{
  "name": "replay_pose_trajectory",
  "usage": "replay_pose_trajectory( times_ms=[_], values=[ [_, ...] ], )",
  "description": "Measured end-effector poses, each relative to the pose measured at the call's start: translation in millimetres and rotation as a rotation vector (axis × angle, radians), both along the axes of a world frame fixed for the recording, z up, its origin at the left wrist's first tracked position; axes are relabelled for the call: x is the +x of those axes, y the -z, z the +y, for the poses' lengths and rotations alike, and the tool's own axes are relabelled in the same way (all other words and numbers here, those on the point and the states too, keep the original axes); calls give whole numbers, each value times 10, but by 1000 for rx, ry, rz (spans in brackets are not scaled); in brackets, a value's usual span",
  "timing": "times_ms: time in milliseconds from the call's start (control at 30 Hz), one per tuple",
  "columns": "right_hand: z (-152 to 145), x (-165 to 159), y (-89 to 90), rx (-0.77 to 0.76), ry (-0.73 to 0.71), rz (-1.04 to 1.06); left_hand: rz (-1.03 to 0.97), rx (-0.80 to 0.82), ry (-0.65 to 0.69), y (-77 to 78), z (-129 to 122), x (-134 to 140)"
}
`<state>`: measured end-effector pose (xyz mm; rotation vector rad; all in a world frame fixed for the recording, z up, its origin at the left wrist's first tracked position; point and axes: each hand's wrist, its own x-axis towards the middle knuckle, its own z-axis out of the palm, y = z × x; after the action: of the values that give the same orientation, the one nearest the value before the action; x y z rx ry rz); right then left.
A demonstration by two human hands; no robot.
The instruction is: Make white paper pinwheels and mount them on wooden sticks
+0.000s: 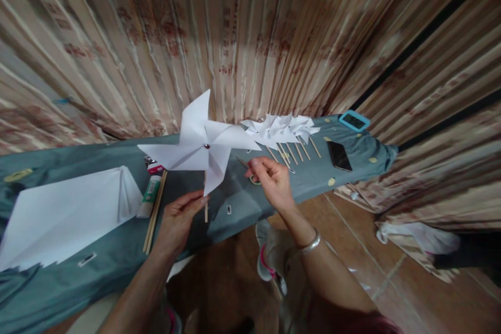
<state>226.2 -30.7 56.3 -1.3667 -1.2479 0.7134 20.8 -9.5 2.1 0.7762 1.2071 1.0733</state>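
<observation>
"In the head view, what could go wrong?"

"The nearest trouble is the small scissors point(253, 179) at the right hand point(276, 185). Their point is aimed toward the big white pinwheel point(191, 155), whose right vane ends close by; a careless swing might nick or crease that paper."

"And on the other side?"

"The lower vane reaches down to the fingertips of the left hand point(178, 225). A thumb shifting upward could bend it, or stop the wheel from turning. The stick point(206, 215) is thin and held near its lower part, so a loose pinch might let the broad head tip over."

"How are the hands posed?"

"The left forearm rises from the bottom edge, its thumb and fingers clamped together on the stick — the pinwheel is held up in front, above the green cloth point(250, 215). The right arm comes in from the lower right, wrist bent inward, fingers curled and seemingly closed on the scissors, though the grip is partly hidden."

"Anything else within reach of a slip?"

"The row of smaller-looking pinwheels point(276, 129) lies just beyond the right hand — a wide sweep of that arm could crumple them."
</observation>
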Motion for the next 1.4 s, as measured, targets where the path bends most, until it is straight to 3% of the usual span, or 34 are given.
replay_pose_trajectory(
  times_ms=[167,400,633,800,933,1033,1167,1300,1400],
  values=[
    [-4,-60,-3,-23,-22,-12,19,39,32,86,1,4],
    [43,-267,70,-175,-218,373,9,52,102,133,-51,84],
    [62,-366,178,-197,-281,460,-64,-6,105,95,-95,173],
    [90,-482,372,-248,-163,475,-139,-10,124,81,-105,257],
    [107,-469,431,-238,-98,491,-167,-36,136,80,-126,336],
    [137,-306,408,-228,-56,450,-166,-39,175,95,-140,355],
    [250,140,296,-158,108,375,-114,-5,177,130,-131,290],
    [447,639,119,-107,242,148,-109,-6,181,121,-104,201],
    [615,897,18,-191,226,-20,-115,-28,175,84,-94,161]
  ],
)
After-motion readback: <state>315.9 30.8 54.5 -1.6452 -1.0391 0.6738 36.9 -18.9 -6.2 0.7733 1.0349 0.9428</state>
